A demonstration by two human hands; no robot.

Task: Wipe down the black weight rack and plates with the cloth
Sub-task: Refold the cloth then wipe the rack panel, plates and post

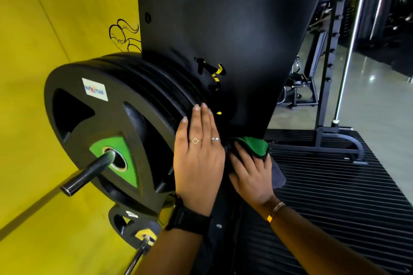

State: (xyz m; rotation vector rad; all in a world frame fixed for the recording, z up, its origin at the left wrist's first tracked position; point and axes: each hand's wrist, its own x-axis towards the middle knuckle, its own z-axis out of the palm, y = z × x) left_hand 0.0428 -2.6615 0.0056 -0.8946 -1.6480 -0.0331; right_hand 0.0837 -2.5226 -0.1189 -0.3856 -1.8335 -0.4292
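The black weight rack panel (228, 35) rises in the middle of the view. Several black plates (116, 118) with a green hub hang on a steel peg (87, 174) at its left side. My left hand (197, 156) rests flat with straight fingers on the rims of the plates. My right hand (250, 176) presses a green and dark cloth (254, 145) against the lower edge of the rack panel, fingers curled over it. A smaller plate (131, 223) hangs on a lower peg.
A yellow wall (44, 51) stands at the left. A black ribbed floor mat (335, 196) lies at the right. Beyond it stand a black machine frame (328, 131) and a shiny pale floor (368, 96).
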